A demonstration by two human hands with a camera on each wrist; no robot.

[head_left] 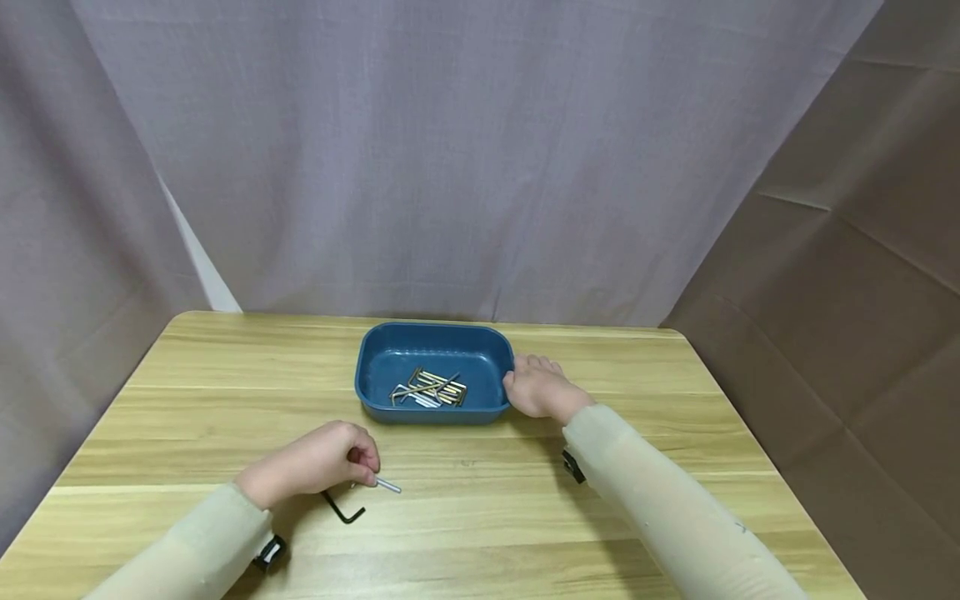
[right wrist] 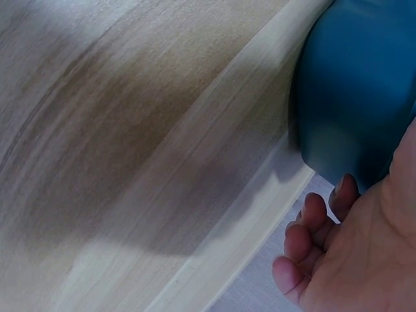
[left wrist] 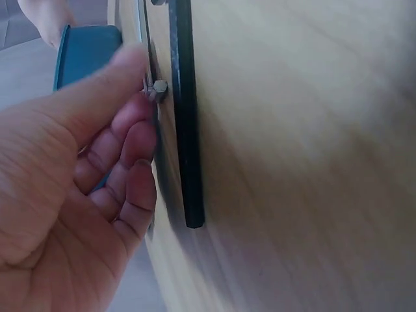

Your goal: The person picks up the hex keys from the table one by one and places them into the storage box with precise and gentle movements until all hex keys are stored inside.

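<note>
Left hand [head_left: 318, 461] pinches a silver key [head_left: 387, 484] low over the near desk [head_left: 225, 375], beside a black key [head_left: 343, 509]. Right hand [head_left: 534, 388] rests loosely curled against the tray [head_left: 375, 392]. Thin pinch; the key could likely slip and fall.

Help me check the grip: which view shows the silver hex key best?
The left wrist view: the silver hex key shows close up, pinched by the left hand. The head view shows only its small tip; the right wrist view shows none of it.
</note>
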